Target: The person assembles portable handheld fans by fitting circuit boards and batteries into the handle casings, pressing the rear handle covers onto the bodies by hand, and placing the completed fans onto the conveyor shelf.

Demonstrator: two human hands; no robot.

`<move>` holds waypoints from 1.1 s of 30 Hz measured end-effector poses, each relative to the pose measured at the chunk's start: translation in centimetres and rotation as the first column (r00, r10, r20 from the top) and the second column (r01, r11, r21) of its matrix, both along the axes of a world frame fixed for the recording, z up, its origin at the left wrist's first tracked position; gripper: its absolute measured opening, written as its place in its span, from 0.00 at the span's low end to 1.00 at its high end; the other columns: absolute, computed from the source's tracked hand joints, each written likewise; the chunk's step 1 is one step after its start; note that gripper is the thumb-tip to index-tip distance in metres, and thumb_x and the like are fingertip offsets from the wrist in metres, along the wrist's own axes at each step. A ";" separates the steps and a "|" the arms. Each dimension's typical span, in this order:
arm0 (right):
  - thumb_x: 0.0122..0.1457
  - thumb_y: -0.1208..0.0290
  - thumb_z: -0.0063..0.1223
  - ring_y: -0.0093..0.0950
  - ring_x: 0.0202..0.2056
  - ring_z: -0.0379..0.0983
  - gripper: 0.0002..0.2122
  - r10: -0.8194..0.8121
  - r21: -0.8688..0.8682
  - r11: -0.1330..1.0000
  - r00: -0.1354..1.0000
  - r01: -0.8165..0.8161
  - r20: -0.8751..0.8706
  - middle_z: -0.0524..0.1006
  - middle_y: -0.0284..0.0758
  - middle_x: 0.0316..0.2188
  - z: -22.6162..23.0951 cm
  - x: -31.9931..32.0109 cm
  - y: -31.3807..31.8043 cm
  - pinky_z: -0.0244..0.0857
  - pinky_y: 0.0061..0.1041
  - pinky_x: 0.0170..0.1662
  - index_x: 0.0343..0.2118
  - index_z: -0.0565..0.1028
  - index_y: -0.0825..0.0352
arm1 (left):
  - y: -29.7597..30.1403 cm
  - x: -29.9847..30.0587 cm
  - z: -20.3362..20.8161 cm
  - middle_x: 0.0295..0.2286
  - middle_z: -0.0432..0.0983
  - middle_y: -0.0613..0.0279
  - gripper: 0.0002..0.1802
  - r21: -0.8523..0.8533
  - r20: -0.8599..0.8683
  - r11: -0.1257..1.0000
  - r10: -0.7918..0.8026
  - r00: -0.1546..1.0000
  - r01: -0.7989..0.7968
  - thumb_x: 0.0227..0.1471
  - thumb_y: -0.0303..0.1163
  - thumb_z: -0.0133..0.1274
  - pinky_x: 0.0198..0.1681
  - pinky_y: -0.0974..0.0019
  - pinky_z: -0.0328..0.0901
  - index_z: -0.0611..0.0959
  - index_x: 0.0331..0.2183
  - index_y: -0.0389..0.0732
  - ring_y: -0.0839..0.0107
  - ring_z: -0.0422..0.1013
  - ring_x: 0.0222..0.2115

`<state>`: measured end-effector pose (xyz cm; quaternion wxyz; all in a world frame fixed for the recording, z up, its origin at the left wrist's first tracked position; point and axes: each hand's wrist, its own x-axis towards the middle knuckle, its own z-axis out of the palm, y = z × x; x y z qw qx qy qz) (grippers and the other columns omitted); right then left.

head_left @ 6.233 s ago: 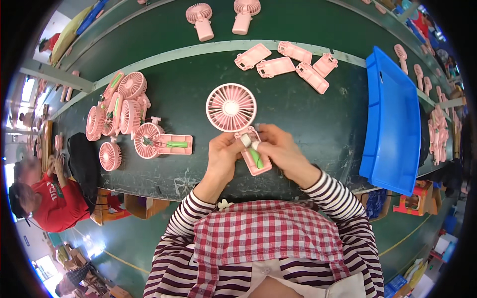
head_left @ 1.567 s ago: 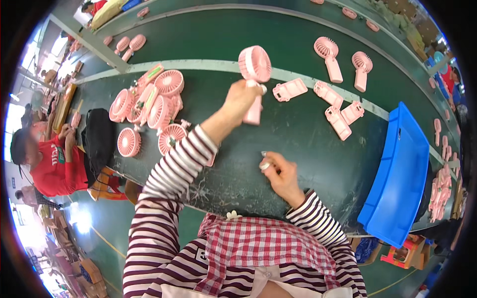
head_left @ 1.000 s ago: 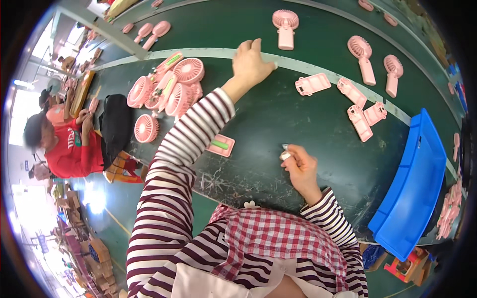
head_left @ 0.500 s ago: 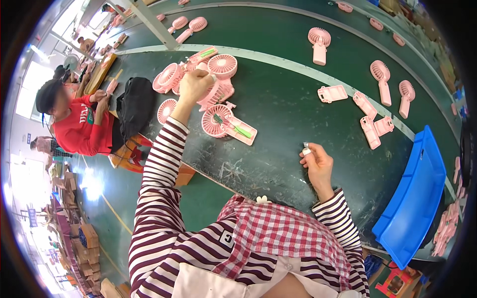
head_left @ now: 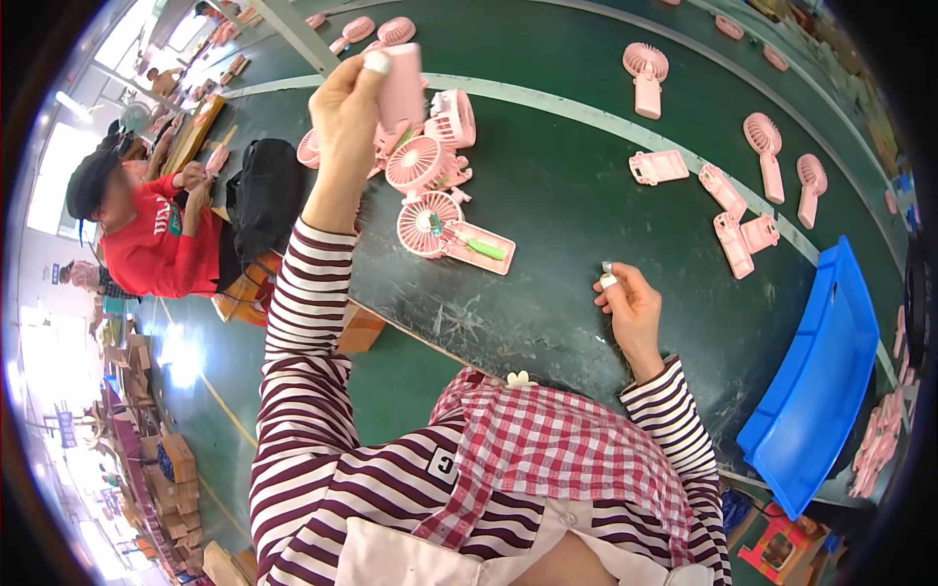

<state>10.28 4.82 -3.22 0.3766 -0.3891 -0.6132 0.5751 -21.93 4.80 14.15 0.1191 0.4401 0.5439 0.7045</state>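
In my raised left hand [head_left: 342, 107], thumb and fingers are closed on the smooth handle of a pink handheld fan [head_left: 401, 90], blurred by motion. Beneath it lies a heap of pink fan parts [head_left: 414, 164]. At the near side of that heap, a fan body [head_left: 424, 224] lies with its handle opened, baring a green battery [head_left: 486, 249]. My right hand [head_left: 634, 317] hovers over the table farther right, thumb and forefinger drawn together, white wrapping on the thumb tip. Whether something small sits between those fingertips I cannot make out.
Loose pink handle shells [head_left: 660, 167] lie toward the right. Several fans [head_left: 646, 78] stand farther back on the green belt [head_left: 547, 49], beyond a pale rail [head_left: 547, 105]. A blue bin [head_left: 816, 381] borders the right side. At left are a black bag [head_left: 266, 200] and a person in red [head_left: 156, 239].
My left hand has risen from the heap with a pink fan part, and pieces of the heap have shifted. My right hand has barely moved.
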 end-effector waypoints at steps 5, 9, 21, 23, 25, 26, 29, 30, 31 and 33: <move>0.58 0.75 0.43 0.19 0.23 0.69 0.10 -0.043 -0.093 0.995 0.997 0.036 -0.071 0.75 0.35 0.26 1.3 0.5 0.4 0.63 0.15 0.26 0.41 0.70 0.73 | 1.8 6.6 -1.9 0.27 0.75 0.67 0.14 -0.193 -0.020 0.934 -0.309 0.951 0.299 0.52 0.34 0.51 0.28 0.79 0.64 0.79 0.37 0.34 0.83 0.68 0.26; 0.58 0.73 0.43 0.20 0.23 0.70 0.11 -0.151 -0.104 0.984 0.984 0.142 -0.093 0.75 0.36 0.26 1.8 2.3 1.6 0.63 0.15 0.25 0.41 0.70 0.73 | 1.5 13.2 -3.6 0.27 0.75 0.66 0.08 -0.235 -0.064 0.788 -0.597 0.800 0.569 0.50 0.31 0.52 0.29 0.74 0.65 0.81 0.34 0.40 0.78 0.70 0.26; 0.47 0.73 0.57 0.24 0.36 0.70 0.22 -0.161 0.440 0.898 0.946 0.021 0.282 0.72 0.38 0.39 4.0 2.0 3.1 0.64 0.19 0.37 0.47 0.67 0.70 | -6.7 17.0 -12.7 0.29 0.71 0.66 0.09 -0.469 -0.426 0.493 -0.853 0.301 0.733 0.38 0.29 0.55 0.42 0.60 0.61 0.79 0.29 0.41 0.64 0.66 0.34; 0.45 0.67 0.58 0.35 0.42 0.68 0.26 -0.154 0.597 0.796 0.917 -0.105 0.367 0.69 0.43 0.42 4.2 -0.3 3.1 0.63 0.29 0.43 0.48 0.65 0.71 | -7.6 16.1 -12.5 0.31 0.72 0.65 0.11 -0.512 -0.457 0.520 -0.839 0.295 0.683 0.35 0.28 0.56 0.47 0.57 0.60 0.79 0.29 0.40 0.64 0.67 0.37; 0.43 0.63 0.58 0.42 0.44 0.65 0.30 -0.169 0.650 0.739 0.885 -0.178 0.434 0.68 0.46 0.43 4.1 -3.0 3.1 0.60 0.34 0.47 0.49 0.63 0.72 | -8.6 15.4 -12.9 0.32 0.72 0.63 0.13 -0.511 -0.432 0.517 -0.845 0.315 0.687 0.35 0.27 0.56 0.50 0.53 0.58 0.79 0.30 0.39 0.62 0.68 0.39; 0.43 0.61 0.57 0.44 0.45 0.64 0.32 -0.154 0.627 0.752 0.870 -0.204 0.468 0.68 0.47 0.44 4.1 -4.2 3.1 0.59 0.36 0.49 0.50 0.61 0.72 | -9.0 15.1 -12.7 0.33 0.73 0.61 0.14 -0.506 -0.413 0.519 -0.847 0.336 0.689 0.34 0.27 0.57 0.53 0.49 0.55 0.79 0.30 0.38 0.60 0.68 0.40; 0.40 0.61 0.57 0.45 0.45 0.64 0.34 -0.056 0.493 0.816 0.808 -0.301 0.587 0.67 0.48 0.44 4.4 -6.3 3.6 0.61 0.36 0.47 0.52 0.60 0.71 | -10.4 14.4 -12.5 0.31 0.74 0.58 0.12 -0.466 -0.324 0.600 -0.799 0.506 0.650 0.35 0.25 0.57 0.45 0.56 0.63 0.79 0.29 0.36 0.60 0.70 0.36; 0.40 0.62 0.57 0.45 0.45 0.64 0.35 0.022 0.392 0.852 0.771 -0.348 0.637 0.67 0.48 0.43 4.7 -6.5 3.8 0.61 0.36 0.46 0.52 0.60 0.71 | -10.7 14.2 -12.6 0.30 0.75 0.57 0.11 -0.461 -0.270 0.656 -0.746 0.609 0.598 0.36 0.24 0.57 0.42 0.59 0.65 0.79 0.29 0.35 0.60 0.71 0.34; 0.39 0.61 0.57 0.44 0.42 0.67 0.36 -0.012 0.415 0.837 0.748 -0.356 0.664 0.68 0.47 0.40 4.9 -6.6 3.8 0.63 0.36 0.44 0.52 0.59 0.71 | -10.8 14.0 -13.0 0.28 0.75 0.56 0.12 -0.469 -0.361 0.734 -0.667 0.652 0.491 0.36 0.22 0.56 0.34 0.65 0.67 0.79 0.30 0.34 0.62 0.72 0.30; 0.39 0.61 0.58 0.43 0.40 0.68 0.36 0.010 0.377 0.868 0.772 -0.322 0.636 0.68 0.47 0.39 5.0 -6.5 3.8 0.63 0.36 0.43 0.52 0.60 0.70 | -11.6 14.0 -13.5 0.28 0.75 0.56 0.12 -0.551 -0.315 0.735 -0.622 0.717 0.396 0.37 0.23 0.56 0.32 0.67 0.67 0.79 0.30 0.34 0.64 0.72 0.28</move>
